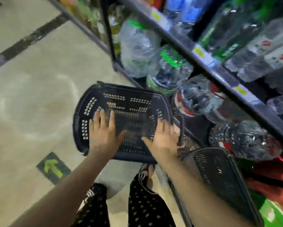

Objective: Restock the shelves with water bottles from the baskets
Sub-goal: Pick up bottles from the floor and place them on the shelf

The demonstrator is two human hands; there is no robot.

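Hands above an empty basket [126,112]: we are reaching with the left hand [103,128] and right hand [162,136], both spread flat, fingers open, over its perforated dark interior on the floor beside the lowest shelf [219,74]. No bottles are showing inside, so we are judging this basket finished; next calls for the second basket [222,174] at right. Water bottles [168,71], clear and green-labelled, are crowding the shelf

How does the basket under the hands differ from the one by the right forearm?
The basket under the hands lies out on the floor, its holed inside facing up and empty; the second basket stands tilted against the shelving, half hidden. Both hands touch only the first. Both are dark perforated plastic.
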